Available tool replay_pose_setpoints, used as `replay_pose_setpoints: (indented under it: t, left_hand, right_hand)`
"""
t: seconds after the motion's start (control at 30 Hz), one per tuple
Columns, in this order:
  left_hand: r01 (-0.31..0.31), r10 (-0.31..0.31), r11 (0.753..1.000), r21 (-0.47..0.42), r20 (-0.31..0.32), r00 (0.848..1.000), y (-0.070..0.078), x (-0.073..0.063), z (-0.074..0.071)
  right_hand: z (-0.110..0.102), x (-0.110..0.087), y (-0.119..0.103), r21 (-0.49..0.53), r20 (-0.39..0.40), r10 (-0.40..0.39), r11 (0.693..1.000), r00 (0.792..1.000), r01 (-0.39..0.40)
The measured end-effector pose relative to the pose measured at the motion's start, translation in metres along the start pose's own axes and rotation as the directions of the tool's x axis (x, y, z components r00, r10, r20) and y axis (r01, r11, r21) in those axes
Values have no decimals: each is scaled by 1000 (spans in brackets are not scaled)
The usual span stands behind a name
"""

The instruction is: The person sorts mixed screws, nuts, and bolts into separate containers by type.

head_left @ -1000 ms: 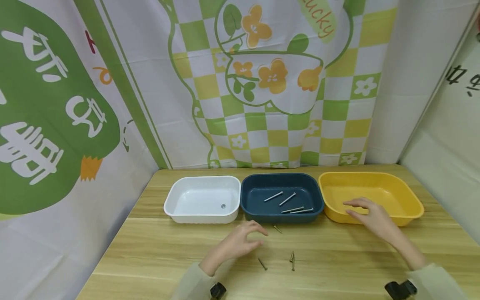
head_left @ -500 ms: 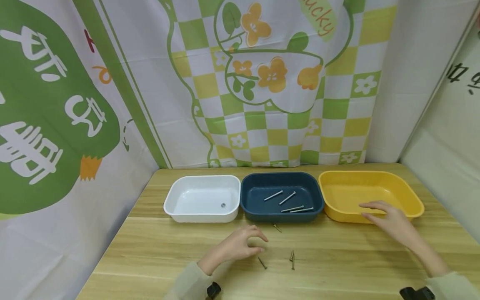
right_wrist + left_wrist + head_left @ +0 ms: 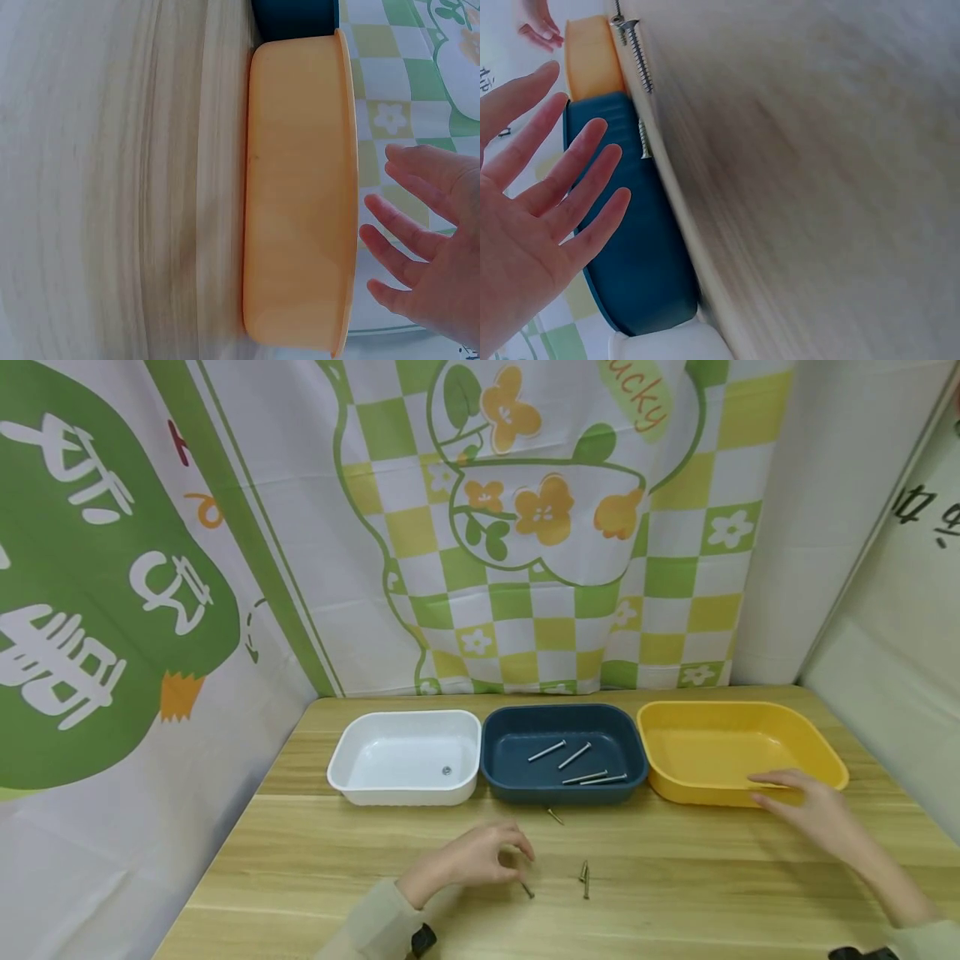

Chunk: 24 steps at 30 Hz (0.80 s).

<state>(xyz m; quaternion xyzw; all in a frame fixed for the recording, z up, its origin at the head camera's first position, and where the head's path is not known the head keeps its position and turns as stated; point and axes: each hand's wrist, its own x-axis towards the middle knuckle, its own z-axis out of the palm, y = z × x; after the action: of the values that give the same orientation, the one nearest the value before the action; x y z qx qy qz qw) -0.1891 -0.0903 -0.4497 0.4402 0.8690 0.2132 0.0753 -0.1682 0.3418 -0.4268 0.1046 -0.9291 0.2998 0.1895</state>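
Observation:
My left hand [image 3: 483,856] reaches low over the table, its fingertips right at one end of a small brass-coloured screw [image 3: 528,892]. In the left wrist view the fingers [image 3: 577,161] are spread, with nothing between them. To the right lie two more screws [image 3: 587,887] close together, and another screw [image 3: 555,816] rests just in front of the dark blue bin [image 3: 564,795]. My right hand [image 3: 813,806] hovers at the front rim of the yellow bin [image 3: 712,795], fingers relaxed and holding nothing in the right wrist view.
Several long silver bolts [image 3: 576,756] lie inside the dark blue bin. A white bin [image 3: 405,796] stands left of it, with a small round metal piece [image 3: 447,771] inside. The three bins form a row near the back of the wooden table [image 3: 300,877], before a patterned curtain [image 3: 525,643].
My left hand has lowered slightly, its fingertips coming to the nearby screw. My right hand has drawn away to the right along the yellow bin's front. Screws and bins stay put.

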Motion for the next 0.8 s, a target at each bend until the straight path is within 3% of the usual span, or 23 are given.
replay_pose_setpoints:
  t: [0.37, 0.8]
  left_hand:
    - [-19, 21, 1000, -19, 95, 995, -3, 4, 6]
    - [-65, 68, 998, -26, 150, 986, -8, 6, 8]
  right_hand:
    - [-4, -6, 17, 0, -60, -22, 1000, 998, 22]
    - [-3, -6, 26, -10, -31, -13, 1000, 999, 12]
